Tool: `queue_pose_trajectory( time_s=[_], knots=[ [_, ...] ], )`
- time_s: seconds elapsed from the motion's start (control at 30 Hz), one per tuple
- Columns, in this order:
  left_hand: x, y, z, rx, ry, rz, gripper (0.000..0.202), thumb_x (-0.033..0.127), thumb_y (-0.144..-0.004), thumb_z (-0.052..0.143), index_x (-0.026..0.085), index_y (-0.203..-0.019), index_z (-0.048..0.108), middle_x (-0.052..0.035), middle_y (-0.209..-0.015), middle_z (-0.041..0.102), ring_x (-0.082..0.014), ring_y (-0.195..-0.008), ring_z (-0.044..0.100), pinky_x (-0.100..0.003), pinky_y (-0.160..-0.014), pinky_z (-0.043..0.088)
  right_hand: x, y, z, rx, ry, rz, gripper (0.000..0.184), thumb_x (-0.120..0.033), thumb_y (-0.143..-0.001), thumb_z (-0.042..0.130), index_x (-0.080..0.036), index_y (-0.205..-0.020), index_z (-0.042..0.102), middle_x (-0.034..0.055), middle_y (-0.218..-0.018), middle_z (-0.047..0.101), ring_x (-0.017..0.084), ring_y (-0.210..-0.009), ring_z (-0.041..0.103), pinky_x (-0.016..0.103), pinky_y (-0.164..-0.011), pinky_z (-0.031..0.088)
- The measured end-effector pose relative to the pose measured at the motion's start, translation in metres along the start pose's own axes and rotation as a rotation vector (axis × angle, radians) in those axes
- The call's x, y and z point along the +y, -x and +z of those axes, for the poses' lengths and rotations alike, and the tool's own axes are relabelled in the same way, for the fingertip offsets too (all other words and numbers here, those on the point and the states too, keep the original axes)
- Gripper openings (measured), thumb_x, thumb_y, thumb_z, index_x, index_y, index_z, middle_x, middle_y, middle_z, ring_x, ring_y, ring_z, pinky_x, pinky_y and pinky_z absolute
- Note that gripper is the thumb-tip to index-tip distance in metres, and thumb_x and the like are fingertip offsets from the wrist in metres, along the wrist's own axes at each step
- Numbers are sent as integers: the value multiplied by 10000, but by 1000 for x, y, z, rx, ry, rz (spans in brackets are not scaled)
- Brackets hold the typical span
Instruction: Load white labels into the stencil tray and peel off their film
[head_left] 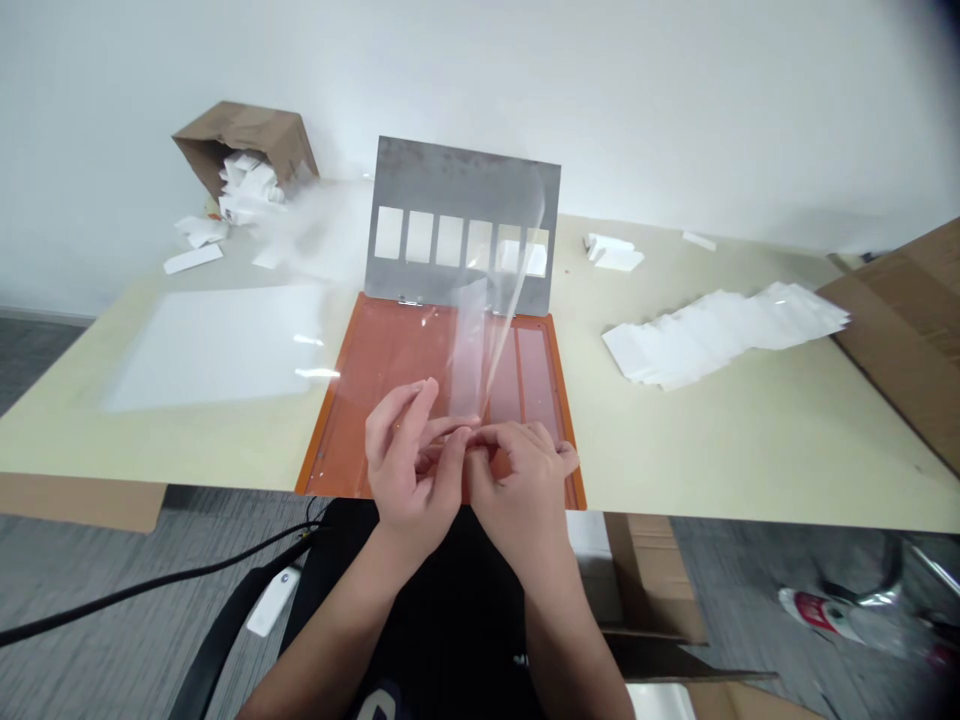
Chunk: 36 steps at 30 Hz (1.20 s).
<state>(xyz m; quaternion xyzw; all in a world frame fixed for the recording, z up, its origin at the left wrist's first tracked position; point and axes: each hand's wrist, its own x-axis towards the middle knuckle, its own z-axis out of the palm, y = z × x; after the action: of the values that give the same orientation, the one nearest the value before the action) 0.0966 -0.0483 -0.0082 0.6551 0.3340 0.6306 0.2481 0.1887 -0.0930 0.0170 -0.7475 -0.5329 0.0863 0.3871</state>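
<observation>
My left hand [409, 460] and my right hand [521, 475] meet over the near edge of an orange jig plate [375, 350] on the table. Both pinch the lower end of a clear plastic strip [491, 300], which rises from my fingers and curls up toward the far side. My left index finger and thumb press together on it, with the other fingers fanned out; my right fingers are curled around the same end. A grey metal stencil [461, 185] with a row of rectangular windows stands hinged upright at the plate's far edge.
A clear plastic sheet [217, 345] lies left of the plate. A fanned stack of white bags [720, 330] lies to the right. A tipped brown paper bag [247, 140] spills white pieces at the back left. Cardboard [907, 320] borders the right edge.
</observation>
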Motion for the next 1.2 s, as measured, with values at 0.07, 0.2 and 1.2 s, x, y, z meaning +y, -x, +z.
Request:
queue_pose_trajectory(
  time_s=[0.07,0.2,1.2],
  knots=[
    [1,0,-1,3,7,-9,635,26,-872,636,350,-1406,518,-36,-1319,459,-116,-837,747,-274,-771,680,-1,0,-2,-3,-14,-21,145,-187,-820,573,-230,-742,688,-28,-740,718,174,-758,587,373,-783,228],
    [2,0,-2,9,27,-34,617,37,-875,643,344,-1396,526,-31,-1334,464,-103,-811,750,-244,-739,678,-4,0,-5,-34,-41,-35,111,-267,-841,607,-234,-800,705,-22,-724,696,175,-749,588,369,-790,245],
    [5,2,1,31,121,-263,588,161,-926,603,363,-1449,428,-71,-1436,349,-102,-867,720,-226,-683,666,-9,5,-9,49,38,-84,109,-232,-825,595,-236,-774,691,-35,-682,671,172,-740,591,384,-823,259]
  ],
)
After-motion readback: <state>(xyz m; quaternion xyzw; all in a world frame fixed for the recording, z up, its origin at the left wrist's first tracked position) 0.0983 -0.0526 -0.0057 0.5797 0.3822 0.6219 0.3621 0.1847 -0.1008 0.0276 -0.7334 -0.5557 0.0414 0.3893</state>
